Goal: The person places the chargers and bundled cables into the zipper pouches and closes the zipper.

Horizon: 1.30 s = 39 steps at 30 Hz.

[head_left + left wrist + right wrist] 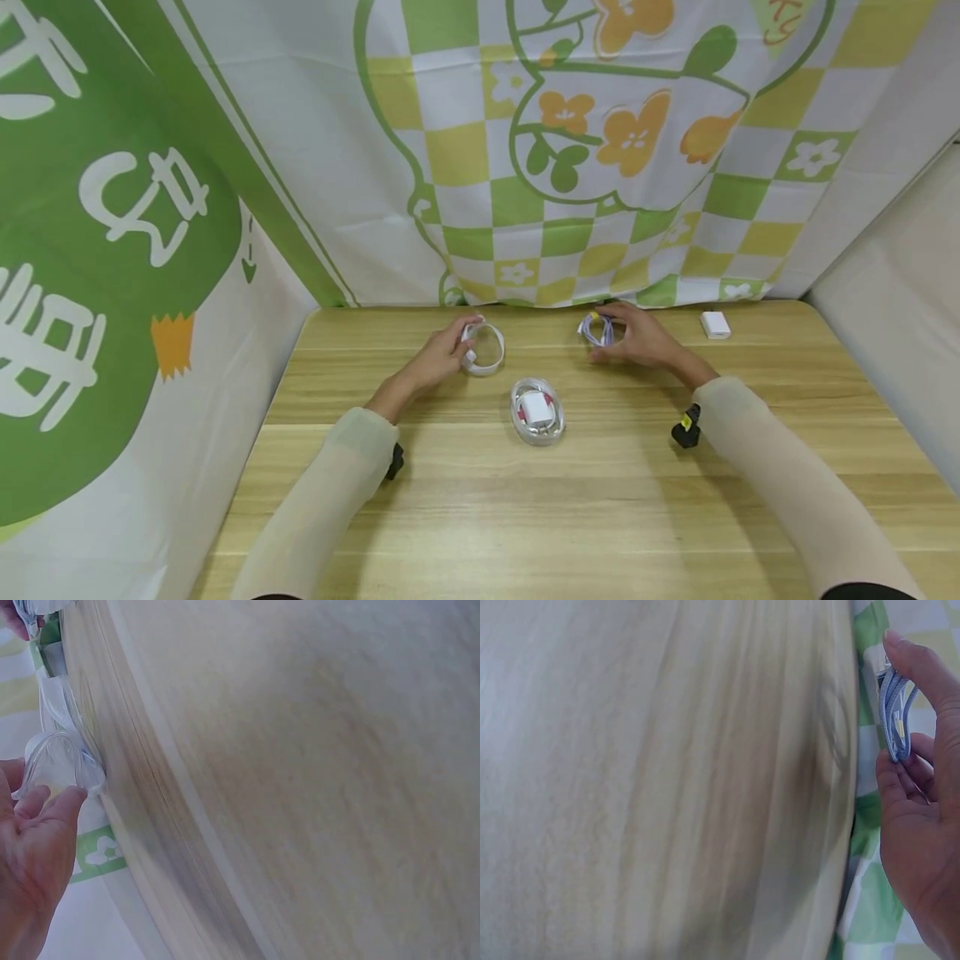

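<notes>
My left hand [444,350] grips the left side of a coiled white cable [492,367] near the back of the table. In the left wrist view the fingers [64,810] hold that clear-white loop. Farther right, my right hand [637,335] pinches a coiled lilac-blue cable [604,330] with a yellow tie. The right wrist view shows this cable [894,712] between thumb and fingertips, off the tabletop. Between the hands and nearer to me lies a larger clear-white coiled cable [517,417], with a white charger plug [537,409] and red-pink bits at its middle.
A small white charger block [716,325] sits at the back right of the wooden table [480,517]. Behind the table's far edge hangs a green, yellow and white checkered cloth [525,233]. A green and white printed cloth [112,292] hangs on the left.
</notes>
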Tool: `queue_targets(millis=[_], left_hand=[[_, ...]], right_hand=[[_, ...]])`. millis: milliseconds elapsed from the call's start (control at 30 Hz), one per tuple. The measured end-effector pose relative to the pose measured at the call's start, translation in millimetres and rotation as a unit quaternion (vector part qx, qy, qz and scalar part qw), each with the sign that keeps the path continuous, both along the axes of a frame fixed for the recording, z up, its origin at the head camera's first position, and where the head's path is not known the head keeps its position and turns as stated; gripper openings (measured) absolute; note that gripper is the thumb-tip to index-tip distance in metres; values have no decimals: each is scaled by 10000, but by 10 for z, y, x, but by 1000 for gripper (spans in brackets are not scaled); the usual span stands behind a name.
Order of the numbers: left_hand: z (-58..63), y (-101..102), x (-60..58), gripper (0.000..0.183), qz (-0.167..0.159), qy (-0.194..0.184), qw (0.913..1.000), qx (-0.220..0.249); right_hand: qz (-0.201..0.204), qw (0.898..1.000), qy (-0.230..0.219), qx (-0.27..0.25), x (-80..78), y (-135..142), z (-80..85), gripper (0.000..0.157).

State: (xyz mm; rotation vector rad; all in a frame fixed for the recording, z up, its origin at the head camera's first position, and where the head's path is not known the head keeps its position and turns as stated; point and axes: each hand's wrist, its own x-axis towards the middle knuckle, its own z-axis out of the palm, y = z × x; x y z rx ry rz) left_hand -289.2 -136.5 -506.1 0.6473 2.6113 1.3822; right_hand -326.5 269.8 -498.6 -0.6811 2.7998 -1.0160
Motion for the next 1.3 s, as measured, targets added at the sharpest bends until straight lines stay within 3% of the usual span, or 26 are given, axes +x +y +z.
queue_targets(millis=[567,900,1300], left_hand=[[-12,-51,-57,49,1,-450,9987,236],[-52,-96,-99,50,53,-700,9962,517],[-62,-109,-104,50,22,-574,9974,436]], right_hand=[[332,9994,0,-120,34,-299,228,92],[792,9962,350,-88,-12,-464,344,91],[1033,9940,356,-7,-36,-669,435,87]])
